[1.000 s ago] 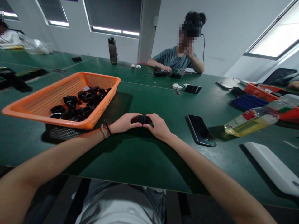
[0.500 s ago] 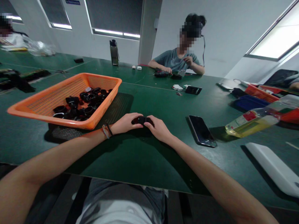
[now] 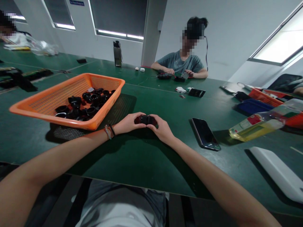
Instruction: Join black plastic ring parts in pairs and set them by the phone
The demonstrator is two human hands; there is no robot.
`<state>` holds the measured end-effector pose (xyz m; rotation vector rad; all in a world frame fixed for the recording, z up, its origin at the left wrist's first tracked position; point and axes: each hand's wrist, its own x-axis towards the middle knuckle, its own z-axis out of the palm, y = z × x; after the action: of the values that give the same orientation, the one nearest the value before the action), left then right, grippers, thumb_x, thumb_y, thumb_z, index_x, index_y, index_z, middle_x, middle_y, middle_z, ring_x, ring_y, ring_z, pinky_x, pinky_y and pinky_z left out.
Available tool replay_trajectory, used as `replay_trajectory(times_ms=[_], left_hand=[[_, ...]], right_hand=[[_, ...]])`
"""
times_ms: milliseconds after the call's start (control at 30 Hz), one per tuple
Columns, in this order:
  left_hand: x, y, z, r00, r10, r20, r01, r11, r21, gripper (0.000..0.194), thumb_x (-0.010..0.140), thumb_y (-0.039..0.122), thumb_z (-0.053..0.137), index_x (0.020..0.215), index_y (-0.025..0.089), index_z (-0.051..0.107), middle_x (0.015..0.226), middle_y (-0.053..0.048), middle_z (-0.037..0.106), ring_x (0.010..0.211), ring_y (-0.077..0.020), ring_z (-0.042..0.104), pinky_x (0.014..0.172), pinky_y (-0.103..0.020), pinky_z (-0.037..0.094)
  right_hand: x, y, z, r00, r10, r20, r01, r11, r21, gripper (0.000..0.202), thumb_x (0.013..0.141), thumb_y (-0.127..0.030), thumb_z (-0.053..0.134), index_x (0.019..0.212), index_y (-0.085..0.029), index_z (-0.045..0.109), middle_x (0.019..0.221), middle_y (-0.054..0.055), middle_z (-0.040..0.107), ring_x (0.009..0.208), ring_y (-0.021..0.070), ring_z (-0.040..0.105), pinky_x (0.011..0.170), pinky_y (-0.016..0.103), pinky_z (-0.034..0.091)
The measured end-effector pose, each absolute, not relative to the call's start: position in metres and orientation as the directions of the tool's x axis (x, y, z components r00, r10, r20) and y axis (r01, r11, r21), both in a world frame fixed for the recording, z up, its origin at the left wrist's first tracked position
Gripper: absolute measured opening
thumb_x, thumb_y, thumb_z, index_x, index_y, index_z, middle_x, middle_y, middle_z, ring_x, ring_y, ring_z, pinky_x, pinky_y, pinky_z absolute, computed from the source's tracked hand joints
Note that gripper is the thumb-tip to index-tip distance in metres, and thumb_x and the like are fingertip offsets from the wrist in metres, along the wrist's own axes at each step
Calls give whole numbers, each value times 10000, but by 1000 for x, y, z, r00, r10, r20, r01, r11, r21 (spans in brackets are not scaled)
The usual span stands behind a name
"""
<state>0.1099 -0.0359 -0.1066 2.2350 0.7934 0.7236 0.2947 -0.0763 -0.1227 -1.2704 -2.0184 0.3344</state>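
Just above the green table (image 3: 165, 170), a small black part (image 3: 146, 119) is held between my two hands. My left hand (image 3: 131, 123) has its thumb and fingers closed round the part's left side. On its right side, my right hand (image 3: 161, 127) grips it the same way. Whether it is one piece or two pressed together I cannot tell. To the left stands an orange basket (image 3: 56, 120) holding several black ring-shaped parts (image 3: 92, 111).
A phone (image 3: 205, 134), a bottle of yellow liquid lying tilted (image 3: 255, 126) and a white case (image 3: 276, 173) are on the right. Across the table a person (image 3: 183, 63) handles a small item near a black tool (image 3: 164, 76). A dark bottle (image 3: 117, 54) stands at the back.
My right hand's fingers have curled more round the black part, and the part looks slightly turned. The person across has lowered one hand toward the table.
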Motion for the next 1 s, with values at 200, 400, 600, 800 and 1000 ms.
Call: replay_trajectory(times_ms=[200, 400, 600, 800, 1000], left_hand=[[110, -31, -107, 721, 678, 140, 300, -488, 819, 367, 784, 479, 457, 849, 125, 530, 713, -6, 536, 634, -130, 491, 605, -250, 392], [117, -48, -105, 726, 686, 51, 186, -267, 946, 280, 819, 414, 423, 912, 150, 433, 669, 11, 543, 580, -110, 499, 575, -239, 410], [120, -64, -97, 654, 741, 151, 198, -361, 912, 190, 826, 346, 425, 868, 161, 434, 686, 21, 492, 622, -117, 499, 634, -258, 435], [119, -65, -95, 626, 745, 230, 296, -500, 814, 274, 829, 359, 431, 996, 144, 460, 849, -36, 548, 759, -167, 542, 728, -307, 439], [117, -63, -98, 617, 741, 266, 354, -563, 747, 326, 830, 381, 448, 1053, 143, 466, 971, -78, 577, 883, -214, 556, 789, -337, 438]], right_hand=[[298, -77, -128, -352, 724, 593, 641, 648, -411, 425, 849, -517, 435, 1091, -175, 504, 943, 110, 614, 853, 229, 572, 744, 380, 484], [298, -81, -127, -348, 681, 644, 636, 676, -372, 469, 867, -563, 329, 1085, -174, 475, 915, 109, 598, 795, 219, 567, 718, 382, 490], [294, -85, -129, -294, 681, 671, 617, 671, -411, 462, 871, -564, 315, 1095, -182, 448, 949, 114, 605, 860, 230, 584, 764, 399, 493], [291, -89, -126, -234, 747, 623, 624, 606, -492, 462, 870, -570, 306, 1077, -186, 457, 991, 121, 616, 898, 233, 596, 761, 391, 498], [286, -92, -123, -187, 805, 562, 599, 547, -585, 474, 854, -584, 330, 1062, -178, 463, 947, 110, 629, 807, 225, 607, 703, 374, 500]])
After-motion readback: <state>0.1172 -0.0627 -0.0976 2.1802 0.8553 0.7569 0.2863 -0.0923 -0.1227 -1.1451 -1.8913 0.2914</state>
